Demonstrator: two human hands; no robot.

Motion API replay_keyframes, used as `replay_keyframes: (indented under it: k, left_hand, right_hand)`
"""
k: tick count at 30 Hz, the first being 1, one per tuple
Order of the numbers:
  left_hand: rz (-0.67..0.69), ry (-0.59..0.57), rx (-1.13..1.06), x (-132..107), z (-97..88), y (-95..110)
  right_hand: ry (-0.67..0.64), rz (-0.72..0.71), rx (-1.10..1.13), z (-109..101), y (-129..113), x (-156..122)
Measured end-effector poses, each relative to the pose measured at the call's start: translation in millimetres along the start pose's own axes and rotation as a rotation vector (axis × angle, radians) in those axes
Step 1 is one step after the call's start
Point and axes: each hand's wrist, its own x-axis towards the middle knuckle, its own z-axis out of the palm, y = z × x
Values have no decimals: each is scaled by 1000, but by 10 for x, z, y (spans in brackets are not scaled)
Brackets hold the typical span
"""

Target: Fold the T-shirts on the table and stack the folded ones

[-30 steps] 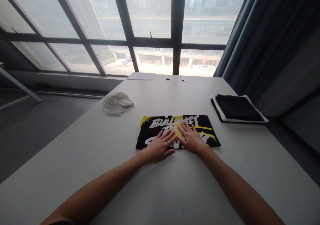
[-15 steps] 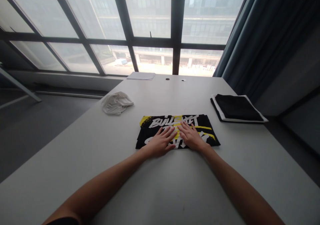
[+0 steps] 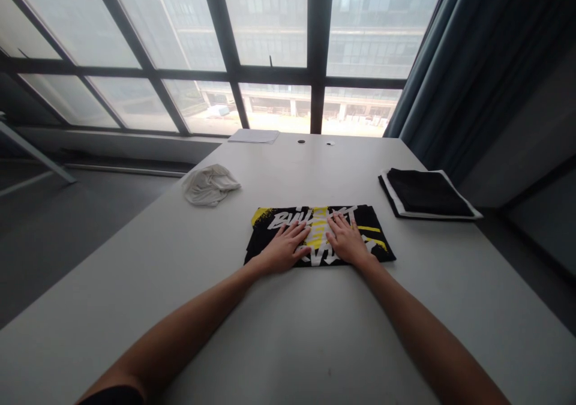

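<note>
White table fills most of the view, running up to a dark-framed window; blue-grey curtain to the right. Printed garment, black with yellow and white lettering, lies folded into a flat rectangle at mid-table, in front of the person. Folded stack of black and white cloth sits well apart from it, near the right edge; crumpled white cloth near the left edge. Left hand: palm down on the garment left of centre, fingers extended, gripping nothing. Right hand: likewise flat, right of centre, nothing grasped; a strip of print shows between the two. Papers at the far edge. Step in hand, judged from posture: pressing the folded surface smooth. Next move, if smoothing, calls for light, even pressure outward toward the sides, without dragging the layers askew.
</note>
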Motion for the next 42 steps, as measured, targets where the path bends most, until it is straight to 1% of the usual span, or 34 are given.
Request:
replay_keyframes:
  k: [3, 5, 6, 8, 10, 12, 16, 19, 21, 24, 26, 28, 30, 31, 32, 35, 36, 37, 39, 42]
  left_hand:
    - [-60, 83, -7, 35, -82, -148]
    - [-151, 151, 63, 52, -110, -294]
    - [-195, 164, 100, 56, -109, -368]
    - [-254, 148, 146, 58, -85, -496]
    - [-271, 116, 162, 54, -56, -580]
    - [-287, 108, 175, 41, -50, -629]
    - [-353, 121, 180, -4, -93, -702]
    - [-362, 116, 144, -23, -109, -740]
    - [-373, 142, 101, -20, -120, -749]
    - [-432, 244, -47, -18, -201, -776]
    - [-512, 308, -170, -43, -314, -824]
    - [-598, 321, -252, -103, -456, -893]
    - [-658, 284, -301, -199, -597, -959]
    - [-691, 252, -381, -257, -660, -983]
    - [-724, 214, -507, -318, -716, -998]
    - [-789, 104, -988, -487, -834, -997]
    - [-797, 82, -1096, -527, -857, -986]
    - [-796, 68, -1146, -555, -872, -975]
    - [-797, 52, -1151, -570, -875, -960]
    - [-816, 58, -1033, -520, -818, -954]
  right_hand:
    - [10, 2, -3, 10, 4, 2]
    - [12, 4, -4, 19, 7, 4]
    - [12, 5, -4, 23, 9, 5]
    - [8, 7, -1, 27, 12, 7]
    - [4, 9, 0, 28, 15, 9]
    - [1, 10, -3, 26, 17, 8]
    - [1, 9, -14, 14, 17, 2]
    - [7, 4, -23, 4, 14, -2]
    - [9, 3, -22, 4, 16, -2]
    - [8, 6, -15, 19, 25, 2]
    - [11, 8, -11, 37, 33, 6]
    - [17, 4, -8, 51, 37, 11]
    - [20, 0, -10, 56, 38, 13]
    - [18, 0, -12, 54, 36, 13]
    - [17, 2, -15, 50, 34, 12]
    - [11, 6, -16, 31, 25, 5]
    - [12, 6, -13, 25, 22, 2]
    - [11, 4, -10, 22, 19, 0]
    - [9, 4, -4, 20, 14, 0]
    - [5, 11, 0, 23, 10, 5]
